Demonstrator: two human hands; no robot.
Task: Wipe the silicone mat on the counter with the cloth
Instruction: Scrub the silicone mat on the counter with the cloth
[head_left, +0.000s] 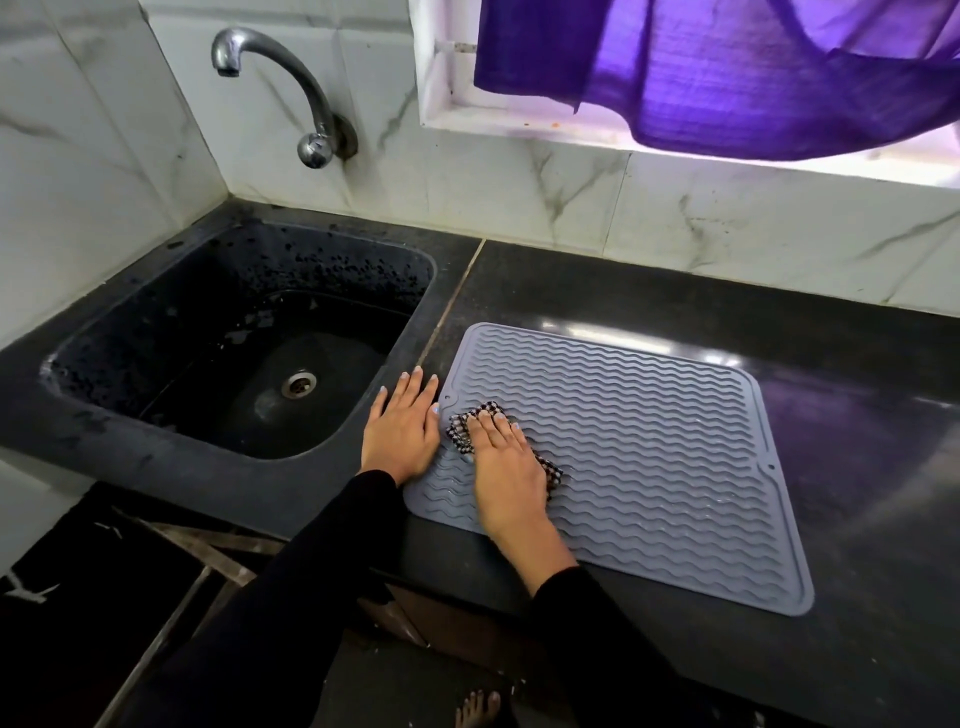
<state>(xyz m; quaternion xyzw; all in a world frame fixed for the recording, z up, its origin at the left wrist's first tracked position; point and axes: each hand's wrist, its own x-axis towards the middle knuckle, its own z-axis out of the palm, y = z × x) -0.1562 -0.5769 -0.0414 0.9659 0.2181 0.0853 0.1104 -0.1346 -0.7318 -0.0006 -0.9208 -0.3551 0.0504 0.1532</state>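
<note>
A grey silicone mat (649, 457) with wavy ridges lies flat on the black counter (857, 415), right of the sink. A small black-and-white checked cloth (460, 431) sits on the mat's left part. My right hand (506, 462) lies flat on the cloth with straight fingers, pressing it onto the mat; most of the cloth is hidden under the hand. My left hand (402, 431) rests flat on the counter beside the mat's left edge, its thumb touching that edge.
A black sink (156, 332) with a metal drain is sunk into the counter at left, under a wall tap (275, 67). Marble-look tiles back the counter. A purple curtain (727, 67) hangs at the window above. The counter's front edge runs below my forearms.
</note>
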